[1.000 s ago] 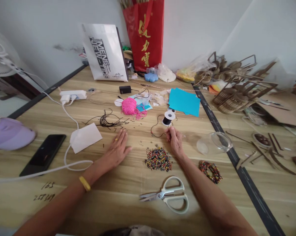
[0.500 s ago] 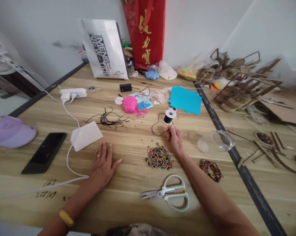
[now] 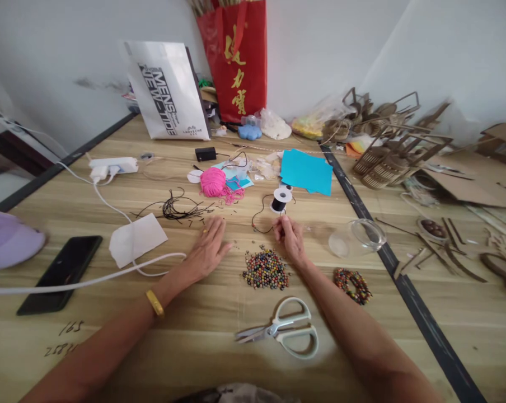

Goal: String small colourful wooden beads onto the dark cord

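My left hand (image 3: 207, 249) is open, fingers stretched out over the tabletop, left of a pile of small multicoloured beads (image 3: 266, 270). My right hand (image 3: 289, 238) pinches a thin black cord (image 3: 253, 219) just beyond the pile. The cord loops left from the fingers, with a few beads on it, close to a white spool of black cord (image 3: 281, 199). White-handled scissors (image 3: 284, 329) lie nearer me, blades pointing left. A beaded bracelet (image 3: 352, 286) rests by my right forearm, and a clear jar (image 3: 357, 237) lies on its side beyond it.
Pink yarn (image 3: 214, 182), cut black cords (image 3: 179, 207) and blue sheets (image 3: 307, 170) lie farther back. At left are a phone (image 3: 60, 274), a white cable (image 3: 152, 260) and a power strip (image 3: 114, 164). Woven baskets (image 3: 387, 154) stand at right; a red bag (image 3: 238, 67) is behind.
My left hand has moved right and forward, toward the beads, and the white cable has shifted with it. My right hand keeps its pinch beside the spool. The view has turned slightly right.
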`<state>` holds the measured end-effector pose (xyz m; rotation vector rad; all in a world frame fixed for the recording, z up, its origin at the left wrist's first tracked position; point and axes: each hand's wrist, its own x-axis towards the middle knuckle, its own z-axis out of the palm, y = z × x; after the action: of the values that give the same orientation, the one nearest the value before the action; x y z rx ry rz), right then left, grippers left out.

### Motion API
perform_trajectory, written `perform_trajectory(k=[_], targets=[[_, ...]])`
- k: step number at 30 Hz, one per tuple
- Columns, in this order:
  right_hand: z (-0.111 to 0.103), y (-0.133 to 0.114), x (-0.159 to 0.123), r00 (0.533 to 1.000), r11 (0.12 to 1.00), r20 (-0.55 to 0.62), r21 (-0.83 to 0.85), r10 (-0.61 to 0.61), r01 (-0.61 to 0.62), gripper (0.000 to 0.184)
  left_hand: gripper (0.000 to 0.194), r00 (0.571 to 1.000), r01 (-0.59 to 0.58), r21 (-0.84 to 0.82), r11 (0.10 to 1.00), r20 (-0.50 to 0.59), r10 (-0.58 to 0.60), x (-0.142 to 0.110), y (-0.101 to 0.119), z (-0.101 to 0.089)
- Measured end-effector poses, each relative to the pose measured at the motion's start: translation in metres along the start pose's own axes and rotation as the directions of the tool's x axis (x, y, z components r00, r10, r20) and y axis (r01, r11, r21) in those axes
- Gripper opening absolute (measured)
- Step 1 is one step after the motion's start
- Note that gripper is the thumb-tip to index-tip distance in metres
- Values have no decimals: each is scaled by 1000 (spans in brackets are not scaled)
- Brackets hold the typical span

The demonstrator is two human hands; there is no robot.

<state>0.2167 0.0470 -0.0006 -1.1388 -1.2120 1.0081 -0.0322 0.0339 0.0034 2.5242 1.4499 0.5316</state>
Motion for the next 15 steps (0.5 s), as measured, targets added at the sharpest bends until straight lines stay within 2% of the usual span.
perform_trajectory(k=[3,5,8,12,13,15], targets=[[4,-7,-5,999,1000,39,18,-6,5,46,54,997,-75,-212,974,-29,70,8,24,-4],[8,-12,-8,996,999,84,47,-16,12,44,52,996,-87,-381,920,-28,82,13,37,-7],[15,-22,-14,982,991,183,131,-47,23,40,52,999,-12,-635,772,16,29,23,47,-6],[22,-37,-21,945,975,319,220,-63,-9,35,55,991,95,-877,471,128,38,33,47,-1],[22,-41,-22,934,975,352,222,-62,-19,35,52,990,100,-898,428,133,48,34,46,-1],[23,-45,-23,924,975,376,221,-66,-20,35,38,990,107,-888,446,137,36,34,44,-3]])
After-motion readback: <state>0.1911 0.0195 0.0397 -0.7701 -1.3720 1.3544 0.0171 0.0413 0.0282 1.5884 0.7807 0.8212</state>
